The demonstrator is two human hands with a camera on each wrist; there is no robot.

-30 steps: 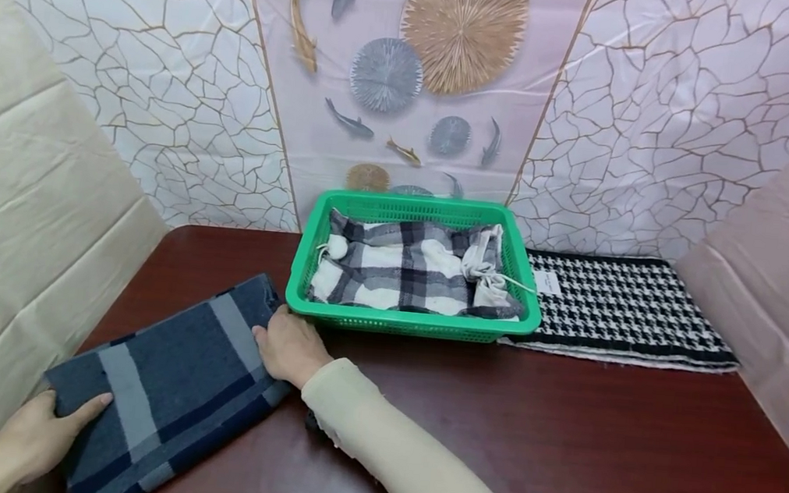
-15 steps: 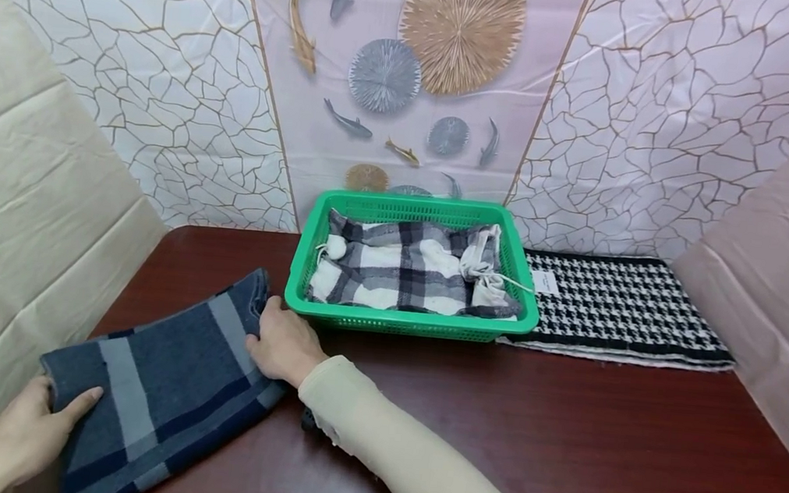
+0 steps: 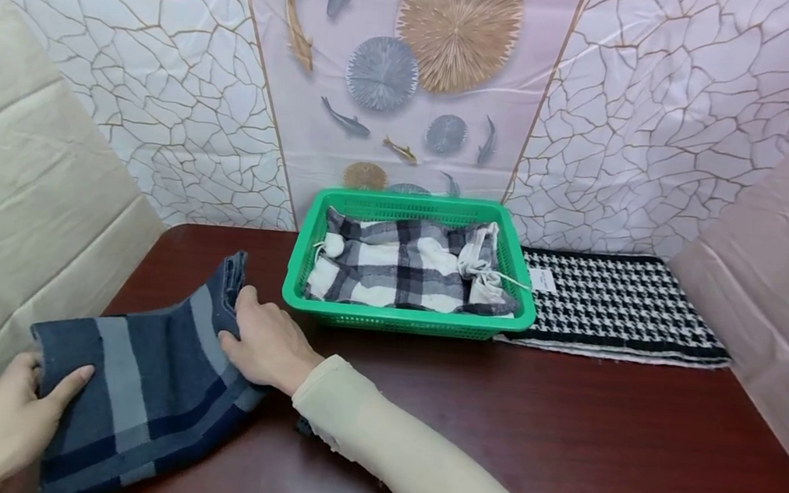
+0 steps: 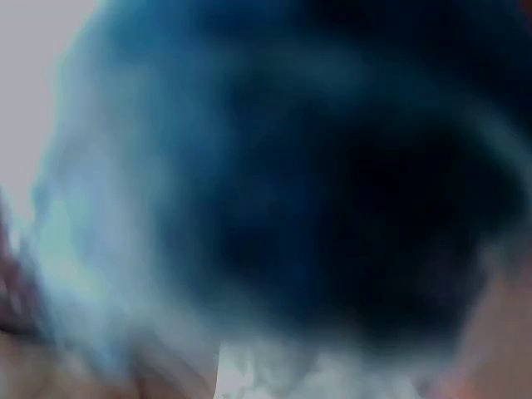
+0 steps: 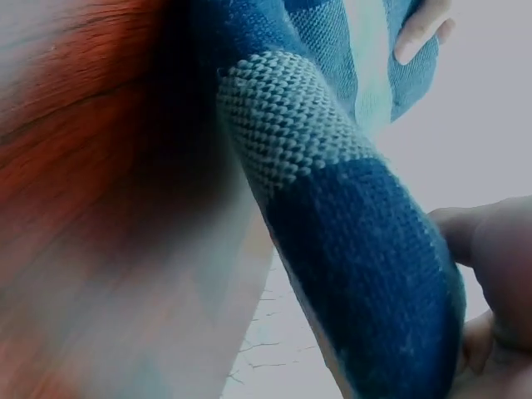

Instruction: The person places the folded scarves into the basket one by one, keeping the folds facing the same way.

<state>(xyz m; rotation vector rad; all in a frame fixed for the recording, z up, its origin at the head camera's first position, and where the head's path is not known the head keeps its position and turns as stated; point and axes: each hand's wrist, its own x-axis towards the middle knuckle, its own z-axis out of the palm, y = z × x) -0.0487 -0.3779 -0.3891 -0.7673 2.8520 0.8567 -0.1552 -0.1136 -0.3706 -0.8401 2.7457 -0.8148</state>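
Note:
A folded blue scarf (image 3: 164, 383) with grey and navy stripes is held between both hands at the left of the table, its middle sagging. My left hand (image 3: 16, 417) grips its left end, thumb on top and fingers underneath. At the other end, my right hand (image 3: 269, 341) pinches the raised far corner, close to the basket's left front. The right wrist view shows the scarf's thick folded edge (image 5: 357, 249) lifted off the table, with the right hand (image 5: 499, 274) beside it. Blurred dark-blue cloth (image 4: 274, 191) fills most of the left wrist view.
A green plastic basket (image 3: 409, 316) at the back centre holds a black-and-white checked cloth (image 3: 407, 267) with white ties. Right of it lies a folded houndstooth scarf (image 3: 615, 305). A small dark object (image 3: 304, 426) is partly hidden by the right sleeve. Fabric walls border the table (image 3: 560, 449).
Both hands have raised the scarf and shifted it left. Its far corner now stands higher and away from the basket, and the cloth bends more in the middle.

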